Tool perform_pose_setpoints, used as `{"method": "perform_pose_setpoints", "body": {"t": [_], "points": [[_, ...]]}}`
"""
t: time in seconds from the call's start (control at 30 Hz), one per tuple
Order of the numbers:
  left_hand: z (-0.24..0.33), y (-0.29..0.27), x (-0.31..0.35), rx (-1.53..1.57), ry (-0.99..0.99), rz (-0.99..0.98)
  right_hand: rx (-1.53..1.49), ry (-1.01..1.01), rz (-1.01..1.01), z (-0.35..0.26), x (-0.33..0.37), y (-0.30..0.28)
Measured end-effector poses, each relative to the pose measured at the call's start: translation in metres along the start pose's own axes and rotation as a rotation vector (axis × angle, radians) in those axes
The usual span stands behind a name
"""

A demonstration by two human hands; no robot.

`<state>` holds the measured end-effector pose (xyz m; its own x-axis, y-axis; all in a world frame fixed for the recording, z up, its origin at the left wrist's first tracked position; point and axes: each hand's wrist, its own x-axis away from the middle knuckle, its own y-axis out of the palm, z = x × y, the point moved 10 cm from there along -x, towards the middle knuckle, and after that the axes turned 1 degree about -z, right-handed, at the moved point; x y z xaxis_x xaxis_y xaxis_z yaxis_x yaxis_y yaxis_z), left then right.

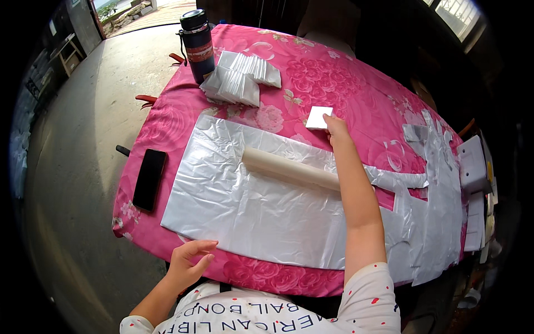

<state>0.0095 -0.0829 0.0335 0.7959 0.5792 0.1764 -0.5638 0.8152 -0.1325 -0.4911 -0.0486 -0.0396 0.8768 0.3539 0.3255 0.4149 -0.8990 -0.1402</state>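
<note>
Stretched out over the table, my right hand (335, 129) pinches the edge of a small white folded square (318, 117), thumb on top. My left hand (189, 263) hangs at the near table edge with its fingers loosely bent and apart, holding nothing. Between the hands lies a wide, flat, wrinkled white plastic bag (267, 222), or several layered; its strip-like handle parts reach to the right. A pale beige tube (289, 168) rests on the plastic, its right end hidden behind my right forearm. Farther back sits a fanned pile of similar white folded squares (236, 80).
A pink flowered cloth (317, 78) covers the table. A dark vacuum flask (197, 50) stands at the far left edge, behind the pile. A black phone (149, 179) lies at the left. White boxes (473, 164) stand off the right edge. Red-tipped clamps (146, 100) stick out along the left edge.
</note>
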Motion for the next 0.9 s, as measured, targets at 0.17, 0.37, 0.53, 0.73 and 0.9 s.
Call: {"method": "perform_pose_setpoints", "body": {"t": [0.17, 0.37, 0.53, 0.73, 0.9], "points": [[-0.014, -0.011, 0.010, 0.010, -0.051, 0.064, 1.071, -0.374, 0.332, -0.073, 0.068, -0.001], [0.009, 0.007, -0.001, -0.186, 0.085, -0.004, 0.715, -0.737, -0.362, -0.034, 0.155, -0.010], [0.027, 0.070, -0.016, -0.347, 0.217, -0.276, 1.095, -0.767, -0.150, -0.004, 0.209, -0.096], [0.033, 0.157, -0.037, -0.648, 0.467, -0.390, 0.943, -0.543, -0.240, 0.043, 0.317, -0.100], [0.025, 0.214, -0.057, -0.850, 0.641, -0.363, 0.803, -0.723, -0.446, 0.069, 0.334, -0.100]]}}
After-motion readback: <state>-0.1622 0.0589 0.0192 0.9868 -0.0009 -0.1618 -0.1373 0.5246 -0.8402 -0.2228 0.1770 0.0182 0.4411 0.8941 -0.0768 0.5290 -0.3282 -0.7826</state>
